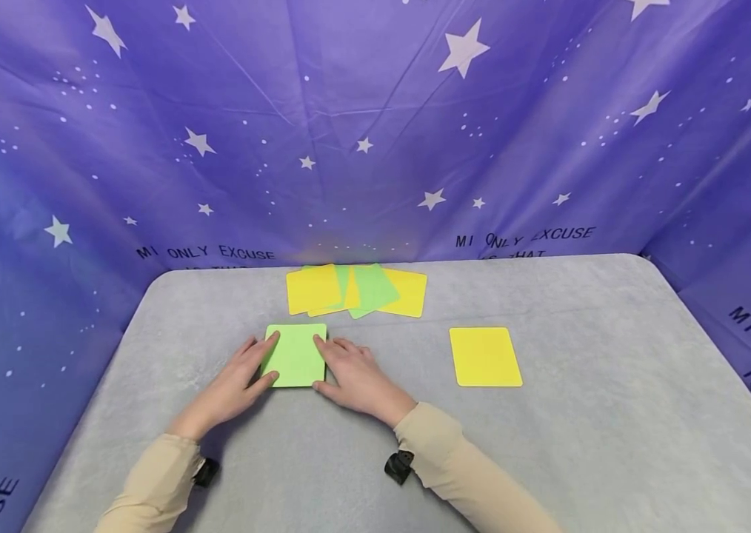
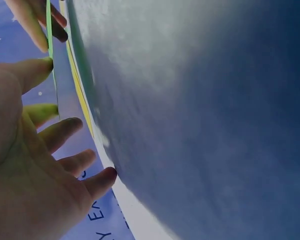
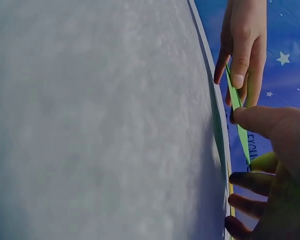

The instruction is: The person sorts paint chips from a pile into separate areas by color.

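Left hand (image 1: 235,377) has its grip clamped on the left edge of a square green card (image 1: 297,357), thumb toward the near corner, forefinger toward the far one, the card held just above the grey surface (image 1: 589,333). Behind it lies an overlapping row of yellow and green cards (image 1: 375,290); right hand (image 1: 361,376) has its grip clamped on the green card's right edge, thumb and forefinger likewise spaced. Farther right, well apart, a single yellow card (image 1: 486,357) lies flat.
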`<state>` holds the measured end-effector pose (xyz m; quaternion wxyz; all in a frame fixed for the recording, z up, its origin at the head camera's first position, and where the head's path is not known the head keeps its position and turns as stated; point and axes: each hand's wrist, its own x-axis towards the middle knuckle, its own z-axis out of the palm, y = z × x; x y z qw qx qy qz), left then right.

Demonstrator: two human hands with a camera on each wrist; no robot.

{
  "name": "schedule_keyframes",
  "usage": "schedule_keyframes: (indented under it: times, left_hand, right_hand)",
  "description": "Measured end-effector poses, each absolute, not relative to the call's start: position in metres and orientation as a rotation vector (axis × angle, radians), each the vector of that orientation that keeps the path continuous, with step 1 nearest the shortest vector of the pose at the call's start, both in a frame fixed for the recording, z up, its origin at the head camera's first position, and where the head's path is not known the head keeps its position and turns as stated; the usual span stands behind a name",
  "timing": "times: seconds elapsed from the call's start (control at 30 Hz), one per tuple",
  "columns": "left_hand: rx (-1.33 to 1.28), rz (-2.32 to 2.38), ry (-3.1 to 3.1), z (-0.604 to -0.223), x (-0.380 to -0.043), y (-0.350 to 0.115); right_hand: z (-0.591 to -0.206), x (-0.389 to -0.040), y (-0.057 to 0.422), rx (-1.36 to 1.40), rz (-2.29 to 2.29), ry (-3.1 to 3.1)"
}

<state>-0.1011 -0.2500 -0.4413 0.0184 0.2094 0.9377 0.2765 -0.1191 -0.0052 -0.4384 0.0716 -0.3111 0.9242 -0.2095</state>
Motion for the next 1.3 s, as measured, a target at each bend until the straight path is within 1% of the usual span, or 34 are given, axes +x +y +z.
schedule_keyframes:
  times: [0.17, 0.3, 0.6, 0.9, 1.1, 1.3]
  left_hand:
    - [0.685, 0.766, 2.927, -0.442, -0.098, -0.255]
    - [0.7, 0.685, 2.935, -0.442, -0.098, -0.255]
    - [0.63, 0.713, 2.894, -0.439, -0.095, -0.252]
    - [0.656, 0.707, 2.881, -0.441, -0.096, -0.252]
    - [0.658, 0.691, 2.872, -0.442, -0.096, -0.251]
    - [0.671, 0.673, 2.878, -0.44, -0.097, -0.249]
  right_hand:
    - [-0.438, -0.118, -0.01, -0.942, -0.516, 2.775]
    - [-0.439, -0.118, -0.01, -0.956, -0.51, 2.765]
    - [-0.441, -0.119, -0.006, -0.933, -0.56, 2.706]
    - [-0.443, -0.121, -0.004, -0.947, -0.574, 2.699]
    - [-0.447, -0.122, 0.0, -0.941, -0.649, 2.652]
    - [-0.443, -0.123, 0.006, -0.908, -0.85, 2.573]
